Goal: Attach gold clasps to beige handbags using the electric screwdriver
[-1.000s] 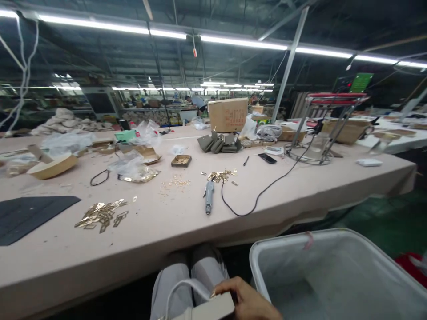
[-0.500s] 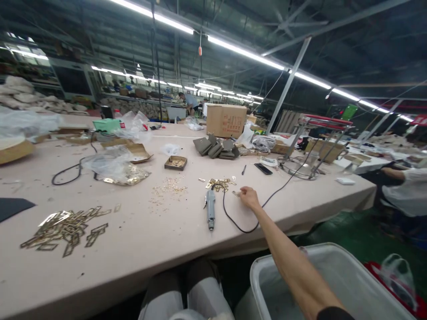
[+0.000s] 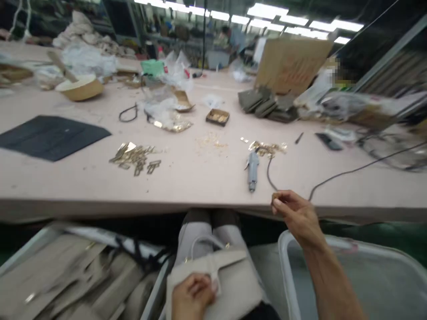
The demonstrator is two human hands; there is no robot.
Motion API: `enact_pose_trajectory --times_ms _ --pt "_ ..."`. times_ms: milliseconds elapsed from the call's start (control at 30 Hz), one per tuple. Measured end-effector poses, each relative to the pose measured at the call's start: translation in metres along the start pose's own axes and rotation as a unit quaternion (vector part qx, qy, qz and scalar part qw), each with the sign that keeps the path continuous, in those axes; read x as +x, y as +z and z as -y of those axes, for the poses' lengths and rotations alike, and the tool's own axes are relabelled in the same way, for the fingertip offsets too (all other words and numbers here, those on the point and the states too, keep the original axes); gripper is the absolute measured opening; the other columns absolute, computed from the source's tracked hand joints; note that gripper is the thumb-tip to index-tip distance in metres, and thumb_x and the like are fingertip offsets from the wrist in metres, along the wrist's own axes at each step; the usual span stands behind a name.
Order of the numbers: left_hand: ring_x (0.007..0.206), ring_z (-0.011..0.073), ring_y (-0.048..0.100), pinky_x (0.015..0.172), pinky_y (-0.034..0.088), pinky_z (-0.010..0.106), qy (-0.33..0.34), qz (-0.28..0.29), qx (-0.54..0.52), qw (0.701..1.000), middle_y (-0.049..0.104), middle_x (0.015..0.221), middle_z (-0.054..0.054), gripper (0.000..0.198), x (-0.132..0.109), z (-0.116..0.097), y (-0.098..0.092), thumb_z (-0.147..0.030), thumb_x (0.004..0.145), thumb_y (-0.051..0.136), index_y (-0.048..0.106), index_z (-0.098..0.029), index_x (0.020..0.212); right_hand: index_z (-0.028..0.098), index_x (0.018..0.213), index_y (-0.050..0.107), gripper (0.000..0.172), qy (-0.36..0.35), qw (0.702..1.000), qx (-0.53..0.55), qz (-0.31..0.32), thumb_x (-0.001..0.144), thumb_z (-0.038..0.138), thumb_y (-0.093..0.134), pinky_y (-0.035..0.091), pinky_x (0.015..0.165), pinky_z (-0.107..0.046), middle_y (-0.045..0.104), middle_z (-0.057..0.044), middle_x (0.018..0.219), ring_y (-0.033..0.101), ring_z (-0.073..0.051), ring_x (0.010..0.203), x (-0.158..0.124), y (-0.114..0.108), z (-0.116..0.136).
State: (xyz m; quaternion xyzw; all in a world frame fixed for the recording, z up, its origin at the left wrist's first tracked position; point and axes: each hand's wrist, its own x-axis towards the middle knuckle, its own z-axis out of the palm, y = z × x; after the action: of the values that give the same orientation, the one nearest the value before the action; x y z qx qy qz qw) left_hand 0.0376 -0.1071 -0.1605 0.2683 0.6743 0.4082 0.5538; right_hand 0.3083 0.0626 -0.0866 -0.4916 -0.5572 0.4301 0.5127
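Observation:
A cream handbag lies across my lap, its handle toward the table. My left hand is on the bag, fingers curled in at the narrow strap on its front. Over the table's front edge, my right hand pinches a small gold-coloured metal piece; blur hides its exact shape. A grey electric screwdriver lies on the table left of that hand, tip toward me. Just behind it is a heap of gold metal plates. Tiny gold parts are scattered farther left.
More gold frames lie at left, near a dark sheet. A small box holds tiny parts. A cable crosses the right side. Bins stand either side: bags fill the left bin; the right bin is beside my arm.
My view has turned down and left, bringing the handbag and my left hand into sight. My right hand has lifted off the tabletop and come back toward me with the small metal piece.

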Motion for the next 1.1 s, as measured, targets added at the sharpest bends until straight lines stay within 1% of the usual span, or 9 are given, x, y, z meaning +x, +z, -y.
enact_pose_trajectory --times_ms 67,133,200,267,467,633,733,933,1100 --pt "0.062 0.0165 0.063 0.062 0.052 0.028 -0.018 0.026 -0.059 0.998 0.067 0.066 0.002 0.026 0.004 0.011 0.002 -0.033 0.063 0.086 0.065 -0.019 0.066 0.017 0.102 0.067 0.021 0.067 0.993 0.061 0.072 0.088 0.030 0.075 0.045 0.065 -0.026 0.060 -0.004 0.085 0.054 -0.012 0.070 -0.052 0.036 -0.009" --pt "0.060 0.0143 0.062 0.062 0.051 0.026 -0.039 0.033 -0.114 0.992 0.069 0.068 0.005 0.029 0.006 0.018 0.006 -0.031 0.063 0.087 0.065 -0.014 0.073 0.018 0.109 0.069 0.028 0.143 0.978 0.097 0.119 0.086 0.031 0.078 0.045 0.061 -0.025 0.061 -0.004 0.084 0.054 -0.012 0.069 -0.093 0.066 -0.021" --pt "0.060 0.0146 0.062 0.061 0.052 0.026 -0.052 0.042 -0.134 0.989 0.070 0.070 0.007 0.033 0.005 0.019 0.013 -0.029 0.062 0.089 0.064 -0.011 0.076 0.018 0.114 0.071 0.035 0.202 0.961 0.123 0.146 0.084 0.033 0.079 0.045 0.057 -0.023 0.061 -0.004 0.082 0.054 -0.011 0.066 -0.122 0.086 -0.034" --pt "0.060 0.0155 0.064 0.060 0.054 0.027 -0.058 0.051 -0.141 0.987 0.070 0.070 0.007 0.035 0.004 0.017 0.019 -0.027 0.061 0.089 0.064 -0.010 0.077 0.017 0.112 0.073 0.035 0.235 0.949 0.141 0.158 0.083 0.035 0.080 0.046 0.056 -0.022 0.062 -0.004 0.079 0.055 -0.010 0.064 -0.137 0.095 -0.045" --pt "0.057 0.0154 0.065 0.059 0.055 0.027 -0.046 0.051 -0.140 0.988 0.070 0.067 0.007 0.029 0.001 0.017 0.030 -0.020 0.060 0.086 0.066 -0.008 0.077 0.012 0.103 0.074 0.037 0.270 0.938 0.133 0.171 0.080 0.040 0.081 0.048 0.053 -0.022 0.066 -0.005 0.073 0.058 -0.011 0.056 -0.137 0.088 -0.055" --pt "0.062 0.0164 0.067 0.062 0.056 0.026 -0.040 0.052 -0.142 0.988 0.073 0.072 0.012 0.029 -0.003 0.018 0.031 -0.019 0.062 0.086 0.067 -0.006 0.079 0.009 0.089 0.075 0.036 0.299 0.929 0.102 0.192 0.079 0.043 0.080 0.045 0.049 -0.021 0.067 -0.009 0.064 0.059 -0.013 0.052 -0.137 0.087 -0.056" --pt "0.062 0.0166 0.068 0.063 0.057 0.026 -0.037 0.049 -0.127 0.990 0.073 0.072 0.012 0.027 -0.005 0.020 0.029 -0.018 0.063 0.086 0.067 -0.006 0.079 0.009 0.089 0.075 0.034 0.306 0.926 0.093 0.200 0.078 0.041 0.079 0.044 0.048 -0.021 0.066 -0.008 0.062 0.059 -0.013 0.052 -0.140 0.088 -0.058" --pt "0.062 0.0174 0.069 0.063 0.058 0.028 -0.038 0.051 -0.125 0.990 0.073 0.071 0.011 0.026 -0.006 0.023 0.028 -0.017 0.062 0.085 0.068 -0.007 0.079 0.010 0.088 0.076 0.029 0.294 0.935 0.051 0.193 0.078 0.037 0.076 0.044 0.048 -0.021 0.066 -0.007 0.064 0.059 -0.013 0.053 -0.141 0.087 -0.058" --pt "0.061 0.0170 0.069 0.063 0.058 0.027 -0.045 0.056 -0.126 0.989 0.072 0.069 0.010 0.026 -0.007 0.021 0.028 -0.017 0.061 0.084 0.068 -0.007 0.079 0.012 0.086 0.077 0.023 0.250 0.947 0.015 0.201 0.082 0.035 0.071 0.045 0.049 -0.023 0.067 -0.006 0.074 0.059 -0.013 0.056 -0.143 0.086 -0.060"
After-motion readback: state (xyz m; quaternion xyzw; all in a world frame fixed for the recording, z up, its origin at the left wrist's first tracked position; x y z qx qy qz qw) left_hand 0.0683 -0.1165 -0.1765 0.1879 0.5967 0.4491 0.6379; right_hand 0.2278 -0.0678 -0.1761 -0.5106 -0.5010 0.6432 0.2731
